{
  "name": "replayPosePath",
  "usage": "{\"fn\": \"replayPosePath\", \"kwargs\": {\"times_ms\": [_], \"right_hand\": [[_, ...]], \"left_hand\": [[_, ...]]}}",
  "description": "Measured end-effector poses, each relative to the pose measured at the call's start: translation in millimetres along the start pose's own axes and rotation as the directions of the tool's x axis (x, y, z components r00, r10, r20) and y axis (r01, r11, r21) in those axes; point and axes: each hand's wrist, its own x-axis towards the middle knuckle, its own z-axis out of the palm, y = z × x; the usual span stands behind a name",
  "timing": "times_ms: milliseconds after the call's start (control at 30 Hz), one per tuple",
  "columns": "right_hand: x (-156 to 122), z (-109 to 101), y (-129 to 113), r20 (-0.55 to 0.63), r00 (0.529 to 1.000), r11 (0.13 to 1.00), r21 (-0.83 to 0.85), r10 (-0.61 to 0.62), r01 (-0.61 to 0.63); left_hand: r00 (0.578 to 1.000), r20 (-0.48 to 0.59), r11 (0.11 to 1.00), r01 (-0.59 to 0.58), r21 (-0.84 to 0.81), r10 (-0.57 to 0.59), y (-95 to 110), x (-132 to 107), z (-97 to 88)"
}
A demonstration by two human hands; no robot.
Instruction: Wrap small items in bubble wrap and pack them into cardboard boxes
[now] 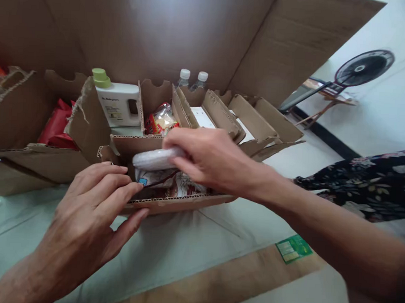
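Observation:
My right hand (212, 159) is closed around one end of a white plastic-wrapped packet (156, 159), fingers over it and thumb below. The packet is tilted above a low cardboard box (182, 205). Inside that box lie other wrapped packets (190, 186), one with a brown-and-white print, partly hidden by my right hand. My left hand (94, 209) grips the box at its front left corner, fingertips over the rim and thumb against the outer front wall.
Behind the box, cardboard compartments hold a white bottle with a green cap (118, 104), a red-and-yellow food packet (161, 119) and white boxes (202, 117). Two clear bottles (192, 78) stand farther back. A red packet (58, 123) is left, a green packet (294, 249) front right, and a fan (365, 68) beyond.

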Motion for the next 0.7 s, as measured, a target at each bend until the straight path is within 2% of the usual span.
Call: {"fn": "replayPosePath", "kwargs": {"times_ms": [100, 167, 267, 400, 467, 567, 633, 700], "right_hand": [[25.6, 21.6, -1.2, 0.262, 0.965, 0.994, -0.105, -0.007, 0.036], [31.1, 32.2, 2.3, 0.346, 0.938, 0.987, -0.151, 0.007, 0.049], [33.0, 47.5, 11.8, 0.314, 0.949, 0.989, -0.148, 0.025, 0.023], [39.7, 58.4, 20.6, 0.184, 0.974, 0.991, -0.025, 0.135, -0.133], [42.0, 48.3, 19.6, 0.169, 0.968, 0.982, 0.013, 0.186, -0.191], [30.4, 11.5, 10.0, 0.182, 0.962, 0.977, -0.093, 0.206, -0.192], [7.1, -17.5, -2.4, 0.081, 0.977, 0.97, -0.161, 0.196, -0.181], [-26.9, -38.3, -20.5, -0.103, 0.983, 0.974, -0.151, 0.155, -0.169]], "left_hand": [[1.0, -0.008, 1.0, 0.008, -0.011, -0.008, -0.5, 1.8, -1.2], [1.0, 0.004, 0.999, 0.028, -0.027, -0.028, -1.4, 3.6, -0.6], [0.999, 0.006, 0.997, 0.048, -0.056, -0.048, -2.1, 5.9, 1.3], [0.999, -0.014, 0.996, 0.047, -0.079, -0.048, -5.6, 8.0, 4.2], [0.999, 0.002, 0.997, 0.052, -0.064, -0.052, -8.3, 8.1, 4.0], [0.999, 0.0, 0.997, 0.048, -0.059, -0.048, -4.8, 6.3, -2.6], [0.994, -0.091, 0.996, 0.061, -0.059, -0.066, 8.2, 2.6, -11.0], [0.977, -0.187, 0.991, 0.083, -0.108, -0.102, 30.1, -4.9, -18.3]]}}
